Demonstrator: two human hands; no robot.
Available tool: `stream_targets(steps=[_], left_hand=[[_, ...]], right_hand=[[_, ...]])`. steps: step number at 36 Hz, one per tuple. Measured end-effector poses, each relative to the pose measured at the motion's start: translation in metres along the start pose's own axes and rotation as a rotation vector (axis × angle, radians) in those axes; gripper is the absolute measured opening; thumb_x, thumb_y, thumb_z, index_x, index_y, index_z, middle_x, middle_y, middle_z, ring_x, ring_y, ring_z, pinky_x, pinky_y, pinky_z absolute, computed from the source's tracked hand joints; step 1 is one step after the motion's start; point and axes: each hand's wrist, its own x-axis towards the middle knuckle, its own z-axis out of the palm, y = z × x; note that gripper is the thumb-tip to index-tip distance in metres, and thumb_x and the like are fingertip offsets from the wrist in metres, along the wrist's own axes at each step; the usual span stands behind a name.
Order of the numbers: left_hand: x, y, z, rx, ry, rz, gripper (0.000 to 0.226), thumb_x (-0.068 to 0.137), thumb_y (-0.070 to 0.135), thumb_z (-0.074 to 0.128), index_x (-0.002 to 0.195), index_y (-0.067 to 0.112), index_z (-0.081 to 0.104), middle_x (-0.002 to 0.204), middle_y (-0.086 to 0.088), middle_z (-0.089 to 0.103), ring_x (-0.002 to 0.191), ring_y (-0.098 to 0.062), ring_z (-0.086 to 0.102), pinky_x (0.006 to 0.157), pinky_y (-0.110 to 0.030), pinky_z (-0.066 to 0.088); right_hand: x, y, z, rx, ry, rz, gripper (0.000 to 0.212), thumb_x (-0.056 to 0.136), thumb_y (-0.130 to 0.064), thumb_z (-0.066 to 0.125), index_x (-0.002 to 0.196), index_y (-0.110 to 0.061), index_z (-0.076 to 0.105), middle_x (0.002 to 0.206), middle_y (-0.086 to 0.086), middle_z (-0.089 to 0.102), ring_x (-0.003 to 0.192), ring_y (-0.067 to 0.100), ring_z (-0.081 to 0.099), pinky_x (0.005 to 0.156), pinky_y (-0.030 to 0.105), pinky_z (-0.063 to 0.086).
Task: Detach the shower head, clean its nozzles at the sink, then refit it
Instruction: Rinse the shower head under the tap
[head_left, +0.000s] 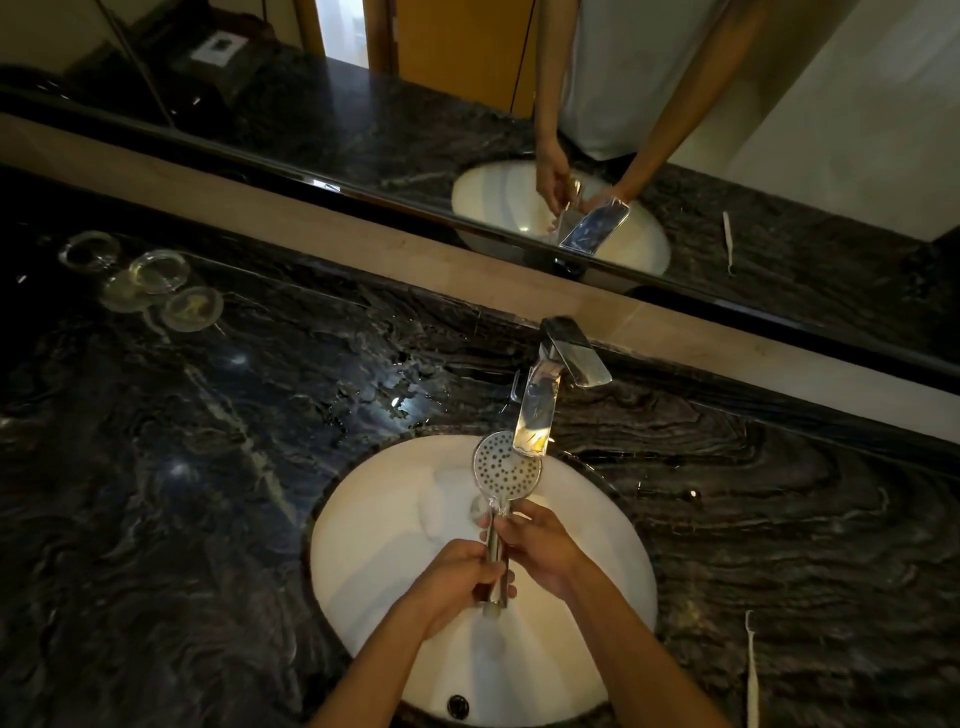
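A chrome shower head (503, 467) with a round face full of dark nozzle holes is held over the white oval sink (395, 519), face up, just under the spout of the chrome faucet (540, 410). Its handle points toward me. My left hand (457, 582) grips the lower part of the handle. My right hand (540, 545) wraps the handle higher up, near the neck. Whether water is running from the spout is not clear.
The sink is set in a dark veined marble counter (208, 467). Several clear glass dishes (156, 280) lie at the far left. A thin white strip (751, 670) lies on the counter at the right. A mirror (363, 119) runs along the back wall.
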Motion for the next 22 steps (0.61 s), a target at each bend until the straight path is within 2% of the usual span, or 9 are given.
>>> stream_targets(steps=[5, 8, 10, 14, 16, 19, 22], left_hand=[[0.006, 0.003, 0.004, -0.027, -0.028, -0.022, 0.019, 0.097, 0.013, 0.06, 0.112, 0.002, 0.063, 0.097, -0.018, 0.071, 0.082, -0.027, 0.072, 0.075, -0.035, 0.059], [0.012, 0.004, 0.006, -0.024, -0.034, -0.049, 0.024, 0.1, 0.015, 0.054, 0.119, 0.001, 0.058, 0.097, -0.018, 0.071, 0.082, -0.027, 0.072, 0.078, -0.04, 0.058], [0.014, 0.005, 0.007, -0.034, -0.039, -0.066, 0.026, 0.101, 0.012, 0.053, 0.121, -0.003, 0.056, 0.097, -0.019, 0.071, 0.083, -0.028, 0.072, 0.079, -0.042, 0.059], [0.017, 0.004, 0.005, -0.022, -0.04, -0.069, 0.025, 0.1, 0.009, 0.054, 0.121, -0.003, 0.057, 0.098, -0.02, 0.07, 0.085, -0.029, 0.072, 0.079, -0.043, 0.059], [0.018, 0.003, 0.005, -0.006, -0.036, -0.054, 0.022, 0.099, 0.007, 0.054, 0.118, -0.003, 0.058, 0.097, -0.019, 0.07, 0.084, -0.028, 0.072, 0.079, -0.042, 0.059], [0.02, 0.003, 0.004, 0.02, -0.031, -0.032, 0.02, 0.1, 0.005, 0.052, 0.116, -0.003, 0.059, 0.095, -0.019, 0.069, 0.085, -0.029, 0.071, 0.08, -0.042, 0.058], [0.023, 0.001, 0.004, 0.018, -0.025, -0.021, 0.019, 0.1, 0.005, 0.051, 0.115, -0.003, 0.06, 0.093, -0.018, 0.069, 0.085, -0.029, 0.071, 0.083, -0.045, 0.057]], right_hand=[[0.001, -0.005, -0.002, 0.008, -0.004, -0.008, 0.026, 0.095, 0.006, 0.057, 0.121, 0.008, 0.061, 0.12, 0.029, 0.067, 0.091, 0.03, 0.069, 0.078, 0.04, 0.057], [0.0, -0.007, -0.001, -0.018, -0.017, 0.011, 0.015, 0.096, 0.007, 0.056, 0.109, 0.005, 0.063, 0.118, 0.027, 0.069, 0.077, 0.026, 0.068, 0.056, 0.031, 0.055], [0.0, -0.007, -0.001, -0.032, -0.024, 0.015, 0.013, 0.096, 0.008, 0.054, 0.1, -0.001, 0.063, 0.11, 0.025, 0.07, 0.069, 0.021, 0.067, 0.048, 0.025, 0.051], [0.001, -0.007, -0.003, -0.059, -0.026, 0.004, 0.017, 0.095, 0.01, 0.053, 0.104, 0.001, 0.064, 0.103, 0.021, 0.07, 0.074, 0.024, 0.065, 0.051, 0.027, 0.052], [0.003, -0.006, -0.003, -0.062, -0.028, -0.004, 0.022, 0.093, 0.012, 0.053, 0.112, 0.006, 0.063, 0.103, 0.022, 0.07, 0.079, 0.027, 0.064, 0.057, 0.031, 0.053], [0.005, -0.005, -0.003, -0.04, -0.026, -0.023, 0.027, 0.092, 0.01, 0.058, 0.119, 0.006, 0.062, 0.115, 0.026, 0.069, 0.093, 0.031, 0.065, 0.082, 0.043, 0.055], [0.004, -0.005, -0.002, -0.013, -0.024, -0.032, 0.032, 0.092, 0.006, 0.062, 0.125, 0.004, 0.06, 0.122, 0.027, 0.067, 0.106, 0.036, 0.065, 0.096, 0.047, 0.051]])
